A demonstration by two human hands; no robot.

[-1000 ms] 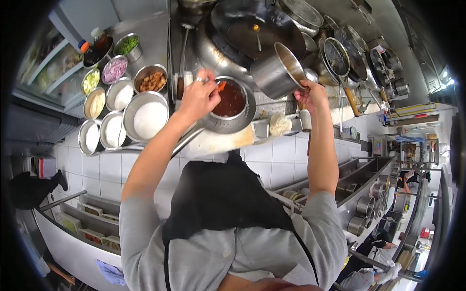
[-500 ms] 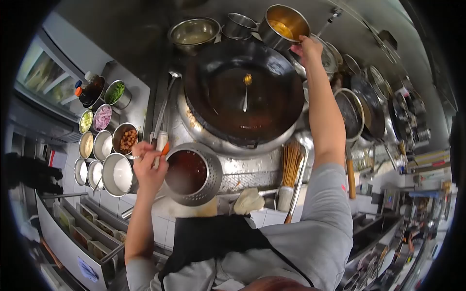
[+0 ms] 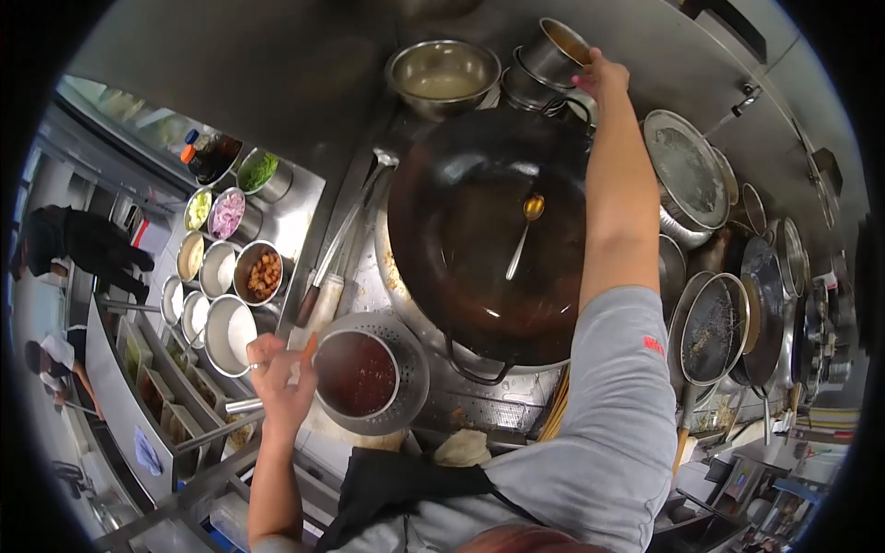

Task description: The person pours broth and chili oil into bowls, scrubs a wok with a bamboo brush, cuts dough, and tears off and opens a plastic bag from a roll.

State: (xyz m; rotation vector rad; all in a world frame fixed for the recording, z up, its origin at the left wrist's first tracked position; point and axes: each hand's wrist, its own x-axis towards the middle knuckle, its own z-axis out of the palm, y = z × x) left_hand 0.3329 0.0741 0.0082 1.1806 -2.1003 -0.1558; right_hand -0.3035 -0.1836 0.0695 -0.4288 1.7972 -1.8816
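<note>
My right hand reaches to the back of the stove and grips the rim of a steel pot with yellowish liquid inside. The pot is at the nested steel pots behind the wok. A metal spoon with amber liquid in its bowl lies in the wok. My left hand is closed in a pinch on a small orange piece, whose kind I cannot make out. Beside that hand, a container of dark red liquid sits within a perforated steel holder.
Steel cups of ingredients, including red onion, chopped greens and browned chunks, crowd the left counter. A steel bowl stands behind the wok. Strainers and pans line the right. Two people are at the far left.
The view has swung, so the wok appears farther right. My right hand has moved the pot back onto or over the nested pots, tilting it. My left hand still pinches the orange piece.
</note>
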